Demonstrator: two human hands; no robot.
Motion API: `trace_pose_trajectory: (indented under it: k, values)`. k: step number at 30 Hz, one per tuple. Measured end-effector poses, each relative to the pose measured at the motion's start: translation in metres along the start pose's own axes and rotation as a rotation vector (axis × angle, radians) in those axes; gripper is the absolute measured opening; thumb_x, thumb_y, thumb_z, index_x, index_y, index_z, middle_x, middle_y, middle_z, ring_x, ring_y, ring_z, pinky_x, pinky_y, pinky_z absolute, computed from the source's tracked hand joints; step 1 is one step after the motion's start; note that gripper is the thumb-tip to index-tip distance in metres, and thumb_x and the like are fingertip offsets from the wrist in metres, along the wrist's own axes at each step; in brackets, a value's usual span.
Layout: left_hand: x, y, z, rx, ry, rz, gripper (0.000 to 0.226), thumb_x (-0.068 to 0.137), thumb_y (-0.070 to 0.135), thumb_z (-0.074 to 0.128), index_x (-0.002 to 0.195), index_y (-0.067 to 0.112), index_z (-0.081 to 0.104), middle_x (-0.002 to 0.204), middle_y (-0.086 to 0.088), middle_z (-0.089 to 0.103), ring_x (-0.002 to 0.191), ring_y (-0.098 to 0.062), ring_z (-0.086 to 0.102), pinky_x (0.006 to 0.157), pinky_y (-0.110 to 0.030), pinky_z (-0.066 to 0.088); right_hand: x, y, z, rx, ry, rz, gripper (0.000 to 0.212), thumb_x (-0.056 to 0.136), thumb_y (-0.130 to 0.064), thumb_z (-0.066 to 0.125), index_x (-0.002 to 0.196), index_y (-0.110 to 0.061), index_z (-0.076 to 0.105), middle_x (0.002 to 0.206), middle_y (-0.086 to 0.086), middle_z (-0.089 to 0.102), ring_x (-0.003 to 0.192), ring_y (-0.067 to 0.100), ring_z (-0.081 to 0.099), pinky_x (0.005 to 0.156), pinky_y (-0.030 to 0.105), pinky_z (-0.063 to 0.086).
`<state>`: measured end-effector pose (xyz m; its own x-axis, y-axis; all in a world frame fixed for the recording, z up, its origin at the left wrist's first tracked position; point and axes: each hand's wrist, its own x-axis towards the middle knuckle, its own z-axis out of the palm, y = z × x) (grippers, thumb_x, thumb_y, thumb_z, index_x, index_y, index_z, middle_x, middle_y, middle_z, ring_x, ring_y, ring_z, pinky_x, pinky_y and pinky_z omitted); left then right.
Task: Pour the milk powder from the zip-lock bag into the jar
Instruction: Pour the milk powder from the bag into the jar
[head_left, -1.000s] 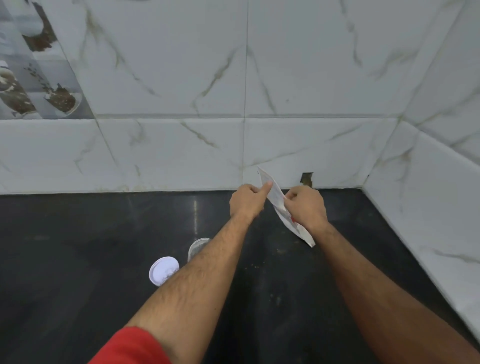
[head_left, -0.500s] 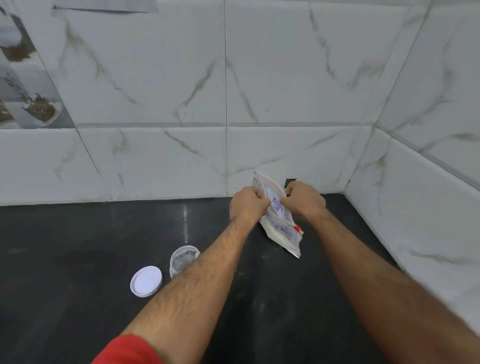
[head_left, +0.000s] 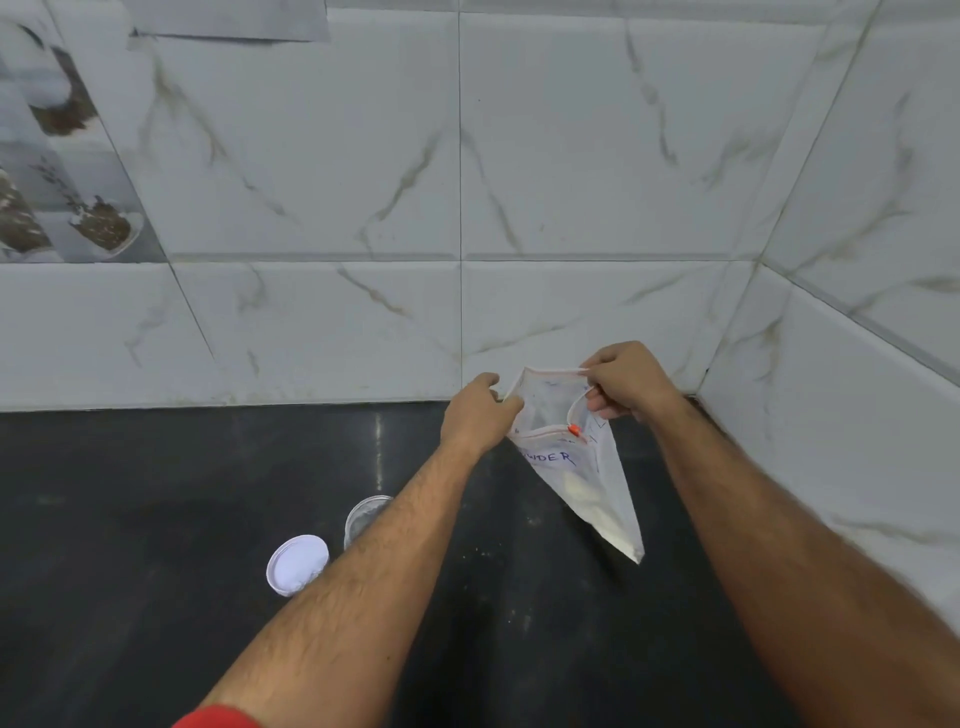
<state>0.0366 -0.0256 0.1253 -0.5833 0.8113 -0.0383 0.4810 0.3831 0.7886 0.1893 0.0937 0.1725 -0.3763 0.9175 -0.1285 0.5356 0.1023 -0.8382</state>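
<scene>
The upper part of the view is filled by a wall of white marble-look tiles (head_left: 571, 156), which turns a corner at the right; a band of printed picture tiles (head_left: 62, 156) is set into it at the far left. Below the wall, a dark countertop (head_left: 130, 519) is spread across the lower half, and faint pale specks are seen on it near the middle. Much of the counter is covered by 2 bare forearms, and a red sleeve (head_left: 218, 719) is shown at the bottom edge. The zip-lock bag (head_left: 582, 467) is held up above the right part of the counter, near the wall corner, with its mouth pulled open and its lower corner hanging toward the counter. The left side of the mouth is pinched by the left hand (head_left: 475, 410), and the right side of the rim is gripped by the right hand (head_left: 628, 384). An orange slider (head_left: 574, 429) is seen on the near seal strip, and the letters "WDER" are written on the front. A small amount of whitish powder is gathered in the lower part of the bag. The clear jar (head_left: 363, 517) is stood uncapped on the counter, well apart from the bag, and is partly hidden by the left forearm; its contents cannot be told. Just beside it, at the left, 1 white lid (head_left: 296, 564) is laid flat.
</scene>
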Motion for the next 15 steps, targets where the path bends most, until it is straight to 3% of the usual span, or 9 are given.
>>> trace_pose_trajectory:
  k: [4,8,12,15]
  values:
    - [0.000,-0.005,0.003,-0.023,0.008,-0.019,0.058,0.088,0.035,0.065,0.141,0.015,0.051,0.127,-0.002,0.067,0.117,-0.022,0.062,0.098,-0.037,0.049,-0.007,0.008,0.010,-0.044,0.001,-0.028,0.023,0.086,0.001,0.047,0.081,-0.009,0.067,0.064,0.013,0.067,0.051,0.021,0.067,0.048,0.028,0.055]
    - [-0.006,-0.016,0.008,-0.025,0.019,0.039,0.025,0.081,0.014,0.066,0.102,0.022,0.076,0.089,0.002,0.076,0.092,-0.019,0.070,0.077,-0.031,0.054,-0.011,0.015,0.014,-0.156,0.056,-0.073,0.024,0.083,0.002,0.046,0.081,-0.007,0.068,0.062,0.010,0.069,0.049,0.019,0.068,0.050,0.029,0.057]
    - [-0.014,-0.024,0.003,0.068,-0.004,0.211,0.014,0.088,0.023,0.064,0.093,0.024,0.077,0.072,0.010,0.069,0.071,-0.011,0.060,0.061,-0.024,0.042,-0.013,0.018,0.013,-0.434,0.202,-0.162,0.030,0.075,0.005,0.047,0.078,-0.013,0.071,0.072,0.008,0.069,0.071,0.029,0.069,0.065,0.032,0.056]
    - [-0.021,-0.029,-0.001,0.129,-0.028,0.290,0.016,0.092,0.027,0.061,0.090,0.023,0.076,0.069,0.013,0.063,0.068,-0.009,0.056,0.059,-0.021,0.038,-0.013,0.021,0.017,-0.407,0.234,-0.168,0.030,0.073,0.003,0.046,0.080,-0.012,0.072,0.072,0.008,0.070,0.072,0.032,0.068,0.067,0.036,0.059]
